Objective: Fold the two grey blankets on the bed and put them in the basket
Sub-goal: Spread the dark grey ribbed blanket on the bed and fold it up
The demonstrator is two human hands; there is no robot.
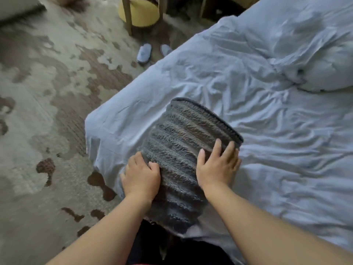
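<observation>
Head view: a grey blanket (183,134) lies folded into a thick pad at the corner of the bed (267,131) — folding looks done, lifting next. The left hand (141,176) curls round its left edge; the right hand (217,165) presses flat, fingers spread. No basket shows — both hands likely need to scoop underneath.

The grey blanket (183,150) hides fingertips of the left hand (141,178); the stool (143,15) is cropped.

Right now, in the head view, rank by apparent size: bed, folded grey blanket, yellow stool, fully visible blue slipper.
1. bed
2. folded grey blanket
3. yellow stool, farther off and cropped
4. blue slipper
</observation>
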